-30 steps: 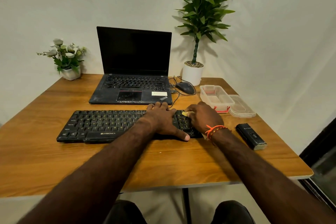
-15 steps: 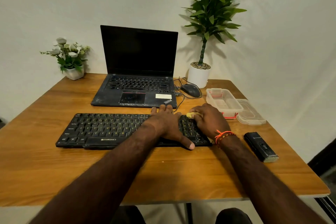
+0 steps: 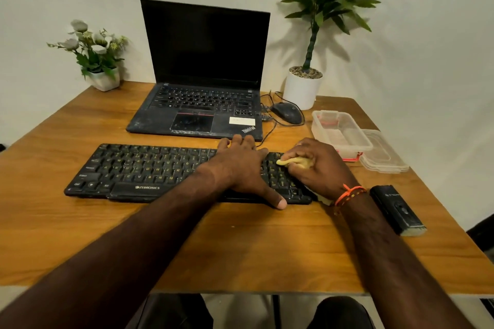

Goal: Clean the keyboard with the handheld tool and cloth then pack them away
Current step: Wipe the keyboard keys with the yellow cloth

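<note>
Bare forearms, no sleeves, orange thread bracelet [image 3: 348,193] on the right wrist, dark trousers [image 3: 339,314] at the knees

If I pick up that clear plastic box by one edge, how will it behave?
The clear plastic box looks thin-walled and nearly empty, so probably light and slightly flexible. Its lid lies separately beside it, so nothing should fall off. It would likely slide easily on the table.

Open black laptop [image 3: 199,104], wired mouse [image 3: 286,113], potted plant [image 3: 303,88], small flower pot [image 3: 103,79], wooden table [image 3: 240,248]
</note>
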